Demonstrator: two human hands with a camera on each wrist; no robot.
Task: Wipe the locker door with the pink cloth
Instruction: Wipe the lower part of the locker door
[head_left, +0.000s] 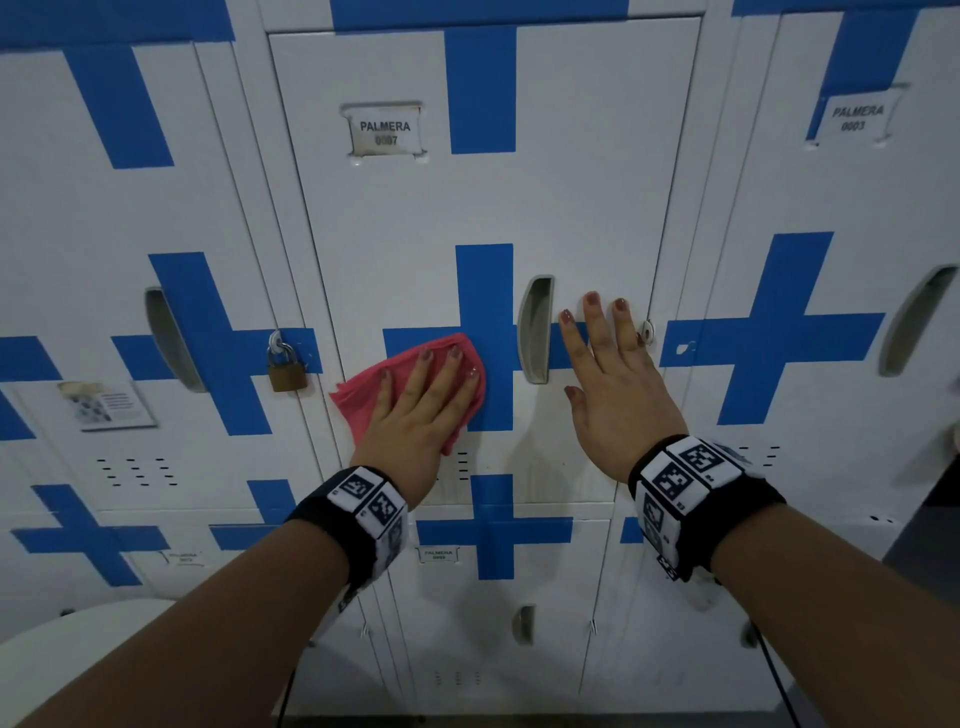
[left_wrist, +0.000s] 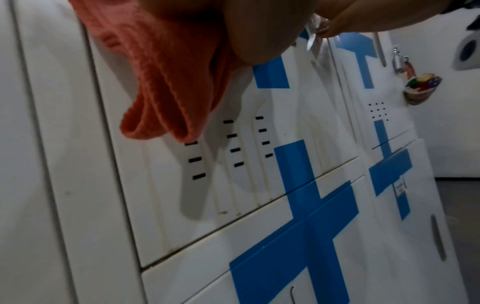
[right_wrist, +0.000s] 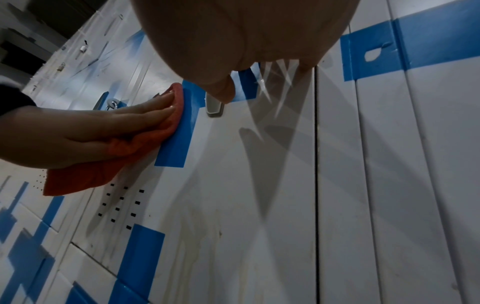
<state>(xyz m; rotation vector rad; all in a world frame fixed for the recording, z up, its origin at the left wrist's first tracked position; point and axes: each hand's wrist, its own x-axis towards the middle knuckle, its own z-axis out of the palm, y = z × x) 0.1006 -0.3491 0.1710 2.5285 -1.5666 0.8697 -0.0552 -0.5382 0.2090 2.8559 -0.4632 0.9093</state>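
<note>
The pink cloth (head_left: 410, 382) lies flat under the left hand (head_left: 423, 410), its straight fingers pressing it to the locker door (head_left: 467, 208) just left of the handle (head_left: 535, 330). The right hand (head_left: 613, 384) rests open-palmed on the door beyond the handle, holding nothing.

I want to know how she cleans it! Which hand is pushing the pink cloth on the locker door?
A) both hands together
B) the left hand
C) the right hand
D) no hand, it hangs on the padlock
B: the left hand lies flat on the pink cloth, pressing it to the locker door, while the right hand rests bare on the door beside the handle.
</note>
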